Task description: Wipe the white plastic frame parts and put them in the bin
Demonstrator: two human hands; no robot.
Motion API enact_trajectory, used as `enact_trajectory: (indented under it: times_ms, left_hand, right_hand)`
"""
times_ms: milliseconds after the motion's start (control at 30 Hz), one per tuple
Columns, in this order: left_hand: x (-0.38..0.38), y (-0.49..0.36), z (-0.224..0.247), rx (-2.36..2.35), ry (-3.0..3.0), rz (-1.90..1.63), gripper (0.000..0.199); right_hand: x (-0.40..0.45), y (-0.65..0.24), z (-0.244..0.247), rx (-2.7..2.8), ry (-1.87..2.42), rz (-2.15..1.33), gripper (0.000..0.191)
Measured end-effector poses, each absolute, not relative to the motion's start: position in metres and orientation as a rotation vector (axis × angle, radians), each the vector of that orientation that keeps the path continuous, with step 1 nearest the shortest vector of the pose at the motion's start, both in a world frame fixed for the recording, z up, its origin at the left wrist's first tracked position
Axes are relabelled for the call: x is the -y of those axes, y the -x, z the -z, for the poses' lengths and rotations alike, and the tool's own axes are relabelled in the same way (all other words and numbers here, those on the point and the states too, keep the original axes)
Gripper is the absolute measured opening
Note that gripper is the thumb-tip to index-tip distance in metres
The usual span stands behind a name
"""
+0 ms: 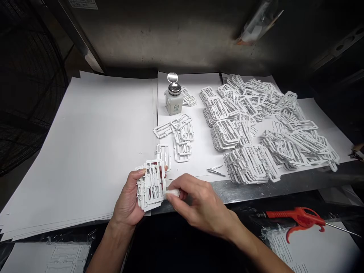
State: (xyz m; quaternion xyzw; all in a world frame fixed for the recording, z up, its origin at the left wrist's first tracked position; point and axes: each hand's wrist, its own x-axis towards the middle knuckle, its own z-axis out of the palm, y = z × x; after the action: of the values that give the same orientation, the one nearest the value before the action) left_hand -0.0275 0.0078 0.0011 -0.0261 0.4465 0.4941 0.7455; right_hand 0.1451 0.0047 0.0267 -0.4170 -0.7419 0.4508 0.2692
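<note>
My left hand (129, 201) grips a small stack of white plastic frames (153, 185), thin rectangular pieces with slim bars inside, held up over the table's front edge. Between the thumb and fingers of my right hand (203, 201) is a white wad (173, 192) that looks like cotton, close against the right edge of the stack. Just beyond my left hand, another white frame (163, 154) lies on the paper. Farther back, several loose frames (182, 134) overlap in front of a pump bottle (174, 102) whose metal lid stands raised.
Stacks of white frames (246, 165) and a loose heap (256, 98) cover the right side. Small nippers (216, 171) lie near the metal edge. A red air blow gun (297, 219) rests lower right. White paper sheets (93, 151) spread left. A fan cage (28, 76) stands far left.
</note>
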Motion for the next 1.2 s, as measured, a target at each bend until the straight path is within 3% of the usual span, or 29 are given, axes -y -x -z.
enact_trajectory:
  times_ms: [167, 600, 1200]
  left_hand:
    - [-0.008, 0.027, -0.003, -0.994, 0.074, -1.1, 0.03]
    - [-0.005, 0.028, 0.004, -0.946, 0.063, -1.129, 0.025]
    - [-0.01, 0.026, 0.0, -0.983, 0.036, -1.234, 0.03]
  right_hand:
    - [-0.003, -0.152, -0.029, 1.943, 1.123, -1.293, 0.007]
    - [-0.041, -0.131, -0.021, 1.897, 1.135, -0.911, 0.006]
    - [0.004, -0.137, -0.015, 1.96, 1.04, -1.169, 0.014]
